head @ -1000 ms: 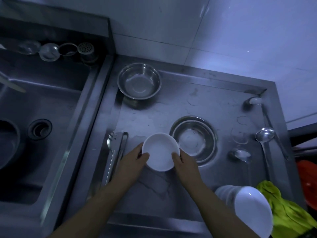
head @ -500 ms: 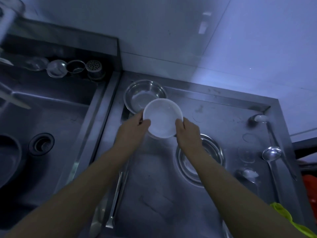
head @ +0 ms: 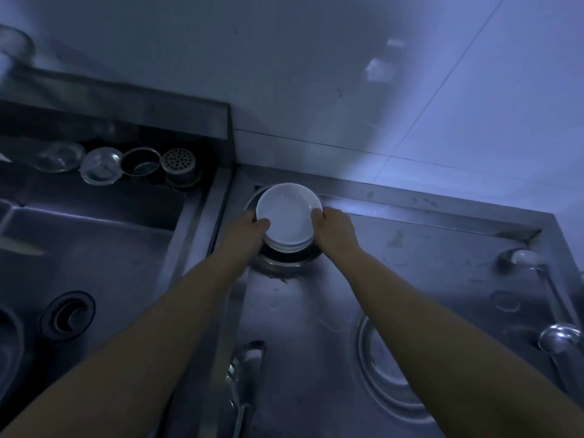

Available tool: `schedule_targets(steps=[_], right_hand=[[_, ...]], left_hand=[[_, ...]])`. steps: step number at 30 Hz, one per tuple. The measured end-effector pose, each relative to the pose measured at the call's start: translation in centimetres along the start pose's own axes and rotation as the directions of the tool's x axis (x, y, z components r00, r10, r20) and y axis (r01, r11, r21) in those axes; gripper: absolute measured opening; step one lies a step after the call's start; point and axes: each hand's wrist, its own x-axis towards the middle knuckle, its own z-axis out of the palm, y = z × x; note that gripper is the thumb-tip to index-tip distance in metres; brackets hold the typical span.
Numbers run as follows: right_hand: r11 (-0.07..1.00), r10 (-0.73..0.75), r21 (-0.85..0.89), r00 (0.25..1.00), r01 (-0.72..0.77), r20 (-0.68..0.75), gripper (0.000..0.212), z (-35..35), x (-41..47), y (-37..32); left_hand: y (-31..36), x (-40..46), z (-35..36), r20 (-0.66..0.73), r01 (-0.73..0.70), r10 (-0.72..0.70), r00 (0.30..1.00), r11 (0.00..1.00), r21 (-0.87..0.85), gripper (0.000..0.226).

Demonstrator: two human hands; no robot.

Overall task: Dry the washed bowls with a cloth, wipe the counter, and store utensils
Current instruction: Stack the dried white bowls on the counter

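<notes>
A small stack of white bowls (head: pixel 289 214) sits inside the steel bowl (head: pixel 284 260) at the counter's far left corner. My left hand (head: pixel 249 227) grips the stack's left rim, thumb over the edge. My right hand (head: pixel 335 229) holds its right rim the same way. A second steel bowl (head: pixel 388 384) lies on the counter near my right forearm. Metal tongs (head: pixel 243 380) lie by the counter's left edge. Ladles (head: pixel 556 339) and a spoon (head: pixel 521 257) rest along the right side. No cloth is in view.
The sink basin (head: pixel 94 248) with its drain (head: pixel 68 314) lies to the left. Several strainers and lids (head: pixel 139 162) line the ledge behind it. A tiled wall (head: pixel 379 90) rises behind the steel counter (head: pixel 426 248).
Both hands carried the white bowls from the counter's middle to the far left corner and lowered them into the steel bowl there. The view tilted up; the green cloth left the frame.
</notes>
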Motion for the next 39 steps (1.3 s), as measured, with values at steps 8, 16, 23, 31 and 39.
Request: schedule_targets(steps=[8,16,23,31,39], right_hand=[[0.998,0.044,0.044,0.999,-0.043,-0.011,0.041,0.9,1.0,0.0],[1.000,-0.003,0.026,0.997,0.005,-0.076,0.049,-0.9,-0.8,-0.1],[0.986,-0.016,0.157,0.976,0.051,-0.217,0.032,-5.5,-9.9,3.7],[0.992,0.063,0.124,0.955,-0.028,-0.291,0.020,-12.5,-24.6,13.2],[0.976,0.185,-0.040,0.907,-0.216,-0.377,0.013,-16.3,-38.0,25.9]], left_hand=[[-0.6,1.1,0.2,-0.032,-0.086,0.092,0.995,0.984,0.155,0.020],[0.0,-1.3,-0.2,-0.096,-0.113,0.127,0.987,0.984,0.139,0.013],[-0.9,-9.2,2.6,-0.108,-0.225,0.267,0.958,0.928,0.298,0.038],[-3.5,-20.5,12.1,0.229,-0.428,0.362,0.904,0.787,0.444,0.037],[-7.7,-31.6,21.8,0.450,-0.484,0.300,0.841,0.789,0.378,0.032]])
